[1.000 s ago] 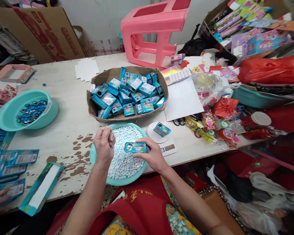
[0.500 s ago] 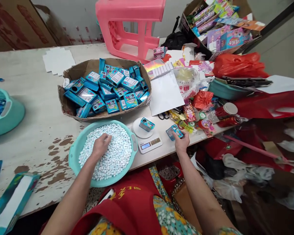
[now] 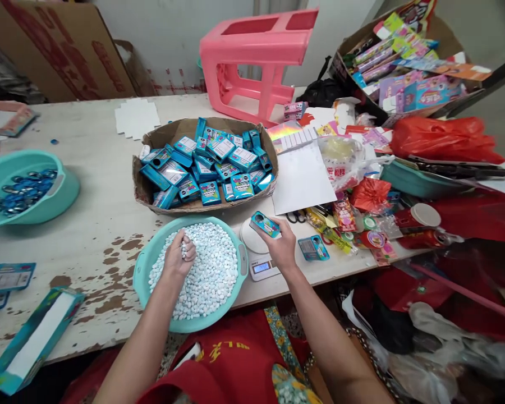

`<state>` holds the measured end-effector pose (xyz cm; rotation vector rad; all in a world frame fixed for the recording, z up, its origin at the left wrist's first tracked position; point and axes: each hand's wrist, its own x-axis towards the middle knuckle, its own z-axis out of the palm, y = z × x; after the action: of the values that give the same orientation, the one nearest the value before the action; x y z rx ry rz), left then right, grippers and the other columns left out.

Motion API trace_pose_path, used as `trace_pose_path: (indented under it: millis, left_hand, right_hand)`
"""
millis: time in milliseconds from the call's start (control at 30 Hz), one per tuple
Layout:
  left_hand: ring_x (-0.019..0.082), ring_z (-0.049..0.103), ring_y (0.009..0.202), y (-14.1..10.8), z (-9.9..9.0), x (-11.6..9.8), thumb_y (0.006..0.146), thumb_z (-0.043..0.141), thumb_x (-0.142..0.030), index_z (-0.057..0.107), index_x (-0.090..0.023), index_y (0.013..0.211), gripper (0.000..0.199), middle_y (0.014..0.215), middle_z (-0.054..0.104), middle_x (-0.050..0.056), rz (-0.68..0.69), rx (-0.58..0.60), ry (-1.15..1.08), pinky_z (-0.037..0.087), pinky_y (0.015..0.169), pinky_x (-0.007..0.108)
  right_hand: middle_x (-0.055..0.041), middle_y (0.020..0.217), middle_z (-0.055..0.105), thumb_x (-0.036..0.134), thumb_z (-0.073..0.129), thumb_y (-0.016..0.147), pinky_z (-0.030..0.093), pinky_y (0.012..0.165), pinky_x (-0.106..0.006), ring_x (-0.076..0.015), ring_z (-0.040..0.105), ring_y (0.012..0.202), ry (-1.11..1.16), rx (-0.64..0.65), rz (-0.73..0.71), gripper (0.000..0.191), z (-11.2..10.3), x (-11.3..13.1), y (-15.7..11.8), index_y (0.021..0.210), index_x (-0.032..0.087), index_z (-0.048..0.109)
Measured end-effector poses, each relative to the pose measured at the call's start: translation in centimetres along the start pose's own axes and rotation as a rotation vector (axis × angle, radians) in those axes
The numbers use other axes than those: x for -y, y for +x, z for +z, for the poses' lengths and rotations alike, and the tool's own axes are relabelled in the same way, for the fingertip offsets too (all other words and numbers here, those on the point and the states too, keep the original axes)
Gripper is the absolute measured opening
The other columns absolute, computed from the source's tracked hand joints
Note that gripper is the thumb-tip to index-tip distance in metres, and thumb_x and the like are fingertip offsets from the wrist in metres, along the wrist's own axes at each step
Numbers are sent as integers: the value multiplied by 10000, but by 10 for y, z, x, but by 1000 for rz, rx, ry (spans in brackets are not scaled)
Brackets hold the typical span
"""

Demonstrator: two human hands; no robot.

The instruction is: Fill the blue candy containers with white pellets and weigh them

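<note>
From the head view, here is the left hand (image 3: 180, 255) over the turquoise bowl (image 3: 141, 280), fingers curled closed around a few white candies (image 3: 208, 269), some peeping out between them. Across to the right hand (image 3: 283, 247), and it has a small blue box (image 3: 266, 224) pinched between thumb and fingers, tilted above the scale (image 3: 263, 269), a dark round opening showing at one end! The box's print is too small to read surely. The scale's display is lit, but its digits won't resolve, and the round plate is partly covered by hand and box.

Just right of that hand, a second box (image 3: 314, 248) lies on the counter (image 3: 96, 168), its lettering blurred. Behind the bowl, the cardboard carton (image 3: 145, 191) is heaped with blue packs (image 3: 242, 188), and there's a word: "CARAMELO", with "MACIZO" fainter beneath it. Many packs are half buried, their white label panels illegible.

Down on the red apron (image 3: 223, 359), yellow characters run upside down, partly lost in folds. Over on the left, a bowl of shiny blue pieces (image 3: 25, 191) is cut off by the frame edge, and the clear bag (image 3: 339, 160) carries red characters, crumpled beyond reading.
</note>
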<state>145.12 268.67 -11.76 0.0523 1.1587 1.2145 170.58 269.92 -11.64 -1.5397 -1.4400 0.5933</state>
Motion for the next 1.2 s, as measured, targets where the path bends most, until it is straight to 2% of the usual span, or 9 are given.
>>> trace_pose_path:
  millis: [167, 333, 667, 733, 867, 933, 1033, 1100, 1200]
  left_hand:
    - [35, 335, 360, -47, 49, -18, 779, 637, -461, 451, -162, 619, 387, 460, 376, -62, 337, 58, -54, 215, 338, 156]
    - [75, 488, 495, -55, 68, -17, 785, 649, -407, 457, -156, 572, 381, 506, 417, -43, 623, 43, -12, 418, 510, 203]
    - [44, 294, 385, -47, 54, -33, 795, 615, -476, 430, -171, 635, 390, 491, 312, -75, 563, 15, -14, 208, 368, 175]
    - [67, 339, 410, -41, 34, -35, 820, 559, -496, 453, -178, 636, 383, 491, 357, -58, 587, -6, 186, 268, 401, 189]
    - [211, 582, 786, -13, -13, -39, 777, 600, -449, 617, -198, 750, 253, 786, 643, 43, 707, -77, 1125, 447, 705, 314]
    - [261, 565, 969, 8, -21, -51, 796, 577, -412, 647, -216, 924, 245, 992, 656, 74, 844, -233, 1456, 417, 839, 366]
    - [298, 524, 1074, 46, -6, -85, 850, 488, -402, 583, -180, 1138, 376, 1118, 616, 147, 927, -566, 1722, 377, 885, 408]
    - [341, 513, 1101, 73, 13, -109, 820, 524, -410, 593, -151, 1130, 411, 1112, 619, 188, 709, -665, 1946, 334, 904, 460]
    - [369, 579, 1003, 107, 33, -132, 748, 605, -366, 671, -143, 958, 313, 997, 671, 198, 295, -587, 2169, 270, 902, 525]
  right_hand:
    - [-50, 979, 637, 251, 703, 758, 479, 832, -348, -213, 581, 943, 73, 297, -249, 326, 21, 62, -25, 1070, 238, 610]
    - [-54, 969, 642, 197, 715, 729, 472, 824, -359, -228, 572, 932, 10, 364, -288, 339, 52, 81, -38, 1053, 215, 619]
    - [-47, 962, 660, 295, 781, 688, 478, 835, -354, -225, 592, 937, 87, 447, -229, 383, 55, 92, -37, 1034, 219, 635]
    - [-45, 978, 654, 340, 764, 707, 492, 813, -328, -209, 606, 928, 162, 435, -151, 373, 39, 93, -36, 1038, 225, 635]
    - [-48, 987, 643, 405, 702, 754, 494, 799, -326, -204, 616, 899, 84, 222, 26, 347, -1, 66, -23, 1038, 223, 621]
    - [-55, 950, 644, 459, 698, 731, 493, 769, -338, -218, 614, 870, -30, 87, 80, 377, -11, 38, -14, 1001, 206, 627]
    - [-71, 955, 639, 520, 679, 715, 485, 779, -367, -240, 607, 888, -144, 17, 105, 432, -8, -7, 0, 986, 188, 627]
    - [-81, 967, 632, 542, 657, 727, 484, 801, -391, -249, 606, 900, -167, 29, 118, 461, -1, -29, 4, 1007, 178, 617]
    - [-136, 1107, 593, 543, 633, 754, 467, 881, -448, -288, 565, 1040, -192, 36, 75, 567, 4, -44, 1, 1157, 153, 550]
